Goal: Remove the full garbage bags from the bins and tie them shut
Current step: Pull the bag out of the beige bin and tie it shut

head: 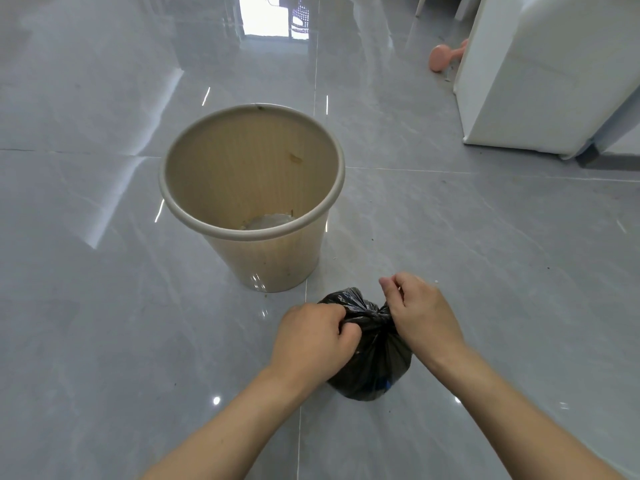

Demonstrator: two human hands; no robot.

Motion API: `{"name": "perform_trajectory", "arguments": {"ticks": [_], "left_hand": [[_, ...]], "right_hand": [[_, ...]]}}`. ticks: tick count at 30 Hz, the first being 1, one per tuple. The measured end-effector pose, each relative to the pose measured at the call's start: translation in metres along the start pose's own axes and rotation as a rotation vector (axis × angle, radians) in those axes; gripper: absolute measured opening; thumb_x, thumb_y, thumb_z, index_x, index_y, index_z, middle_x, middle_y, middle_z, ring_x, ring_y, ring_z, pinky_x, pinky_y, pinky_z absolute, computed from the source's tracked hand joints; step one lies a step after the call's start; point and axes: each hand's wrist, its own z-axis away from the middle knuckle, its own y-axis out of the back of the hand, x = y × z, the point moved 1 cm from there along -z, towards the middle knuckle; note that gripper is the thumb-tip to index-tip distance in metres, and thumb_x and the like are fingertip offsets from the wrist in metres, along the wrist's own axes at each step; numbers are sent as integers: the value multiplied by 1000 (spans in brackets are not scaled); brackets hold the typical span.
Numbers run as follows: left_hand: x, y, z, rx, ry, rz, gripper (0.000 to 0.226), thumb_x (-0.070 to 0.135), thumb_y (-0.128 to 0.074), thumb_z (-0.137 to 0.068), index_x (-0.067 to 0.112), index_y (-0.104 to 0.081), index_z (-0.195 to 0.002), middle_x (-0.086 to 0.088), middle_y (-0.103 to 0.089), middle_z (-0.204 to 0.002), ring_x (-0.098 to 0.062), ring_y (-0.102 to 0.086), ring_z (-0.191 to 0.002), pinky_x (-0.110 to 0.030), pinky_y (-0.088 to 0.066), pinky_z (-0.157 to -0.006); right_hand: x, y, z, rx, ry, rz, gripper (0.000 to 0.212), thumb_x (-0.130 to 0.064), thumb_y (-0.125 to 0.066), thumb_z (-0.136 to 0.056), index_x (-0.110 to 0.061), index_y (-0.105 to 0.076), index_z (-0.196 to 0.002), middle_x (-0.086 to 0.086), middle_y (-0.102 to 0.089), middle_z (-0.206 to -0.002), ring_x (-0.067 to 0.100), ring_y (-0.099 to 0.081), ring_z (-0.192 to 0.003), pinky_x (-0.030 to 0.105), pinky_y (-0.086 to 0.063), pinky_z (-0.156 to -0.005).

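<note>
Black garbage bag [372, 355] is out of the bin [254, 188] and sits on the grey tile floor [104, 306], just in front of the bin and a little to its right, apart from it. The bin stands upright with no liner in it; only a pale patch shows at the bottom.

Handling, as I judge it: thin soft film, small lumpy load, so light and floppy. The plastic looks slick, so a loose pinch could slip. Best hold is the gathered neck above the load, not the belly (thin film might tear if yanked there).

Left hand [311, 336]: fingers curled tight, gripping a bunch of the bag's top on the left side of the neck. A flap of bag sticks up beyond the knuckles.

Right hand [420, 313]: fingers curled, holding the twisted neck on the right side. Thumb and forefinger tips are pressed together up top; I can't tell whether a strip of film is pinched between them.

The neck is cinched between the two hands. Step looks like mid-tie: knot forming, not clearly finished. Next move probably needs both ends pulled apart, firm but not jerky.

White cabinet [540, 74] is far right, well apart, with a pink thing [445, 58] beside it.
</note>
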Motion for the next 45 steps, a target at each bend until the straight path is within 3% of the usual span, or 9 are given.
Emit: {"name": "perform_trajectory", "arguments": {"ticks": [5, 12, 15, 18, 22, 29, 35, 42, 45], "left_hand": [[-35, -1, -5, -137, 71, -192, 30, 35, -45, -79, 15, -35, -59, -8, -62, -69, -32, -56, -70, -31, -35, -60], [-56, -4, 4, -154, 144, -45, 27, 32, -50, -77, 20, -33, -61, 2, -43, -57, -27, -51, -65, -32, -24, -50], [-46, -3, 8, -109, 66, 101, 22, 36, -55, -71, 26, -42, -86, 6, -51, -84, -20, -48, -81, -33, -35, -68], [-33, -11, 11, -94, 47, 126, 60, 44, -55, -69, 29, -38, -125, 6, -47, -120, -18, -43, -110, -37, -37, -94], [-26, -30, 8, -224, 27, -38, 66, 48, -49, -78, 34, -29, -139, 4, -25, -148, -19, -21, -136, -39, -24, -109], [-27, -34, -15, -116, 102, 243, 19, 18, -45, -87, 16, -55, -103, -1, -54, -113, -25, -49, -109, -38, -44, -90], [-23, -45, -42, -89, 209, 411, 18, 12, -42, -86, 16, -55, -97, -4, -59, -102, -22, -54, -96, -36, -45, -83], [17, 21, -44, -162, 371, 551, 23, 13, -35, -82, 26, -52, -92, 5, -62, -96, -14, -54, -83, -28, -40, -68], [35, 94, -30, -130, 356, 545, 18, 16, -36, -83, 27, -49, -88, 10, -58, -87, -5, -49, -76, -12, -34, -59]], "right_hand": [[27, 8, -11, 12, -63, 108, 36, -36, -47, -99, -10, -52, -73, 11, -57, -66, 36, -55, -66, 40, -40, -57], [23, 0, -3, -148, 64, 243, 32, -47, -42, -96, -22, -53, -80, -5, -54, -78, 21, -55, -77, 33, -38, -61], [26, -3, 2, -369, 64, 217, 24, -47, -45, -90, -31, -55, -104, -12, -51, -98, 13, -53, -96, 32, -43, -78], [26, -6, 10, -592, 131, 202, 56, -41, -44, -72, -27, -50, -126, -9, -46, -116, 16, -40, -115, 33, -38, -99], [27, -17, 15, -505, 223, 363, 38, -32, -48, -76, -27, -61, -112, -8, -50, -114, 22, -35, -107, 37, -38, -97], [21, -19, 12, -46, 231, 315, 10, -27, -58, -77, -25, -67, -75, 2, -47, -130, 34, -32, -126, 52, -17, -108], [22, -25, -9, -351, 16, 12, 14, -20, -47, -89, -15, -60, -85, 2, -64, -87, 23, -58, -87, 40, -45, -78], [-32, 36, -18, -327, -191, -39, 14, -14, -50, -91, -10, -63, -86, 7, -66, -80, 25, -56, -76, 32, -30, -60], [-85, 88, -17, -292, -201, -64, 14, -16, -50, -91, -13, -64, -91, 4, -66, -84, 22, -55, -79, 32, -34, -64]]}}
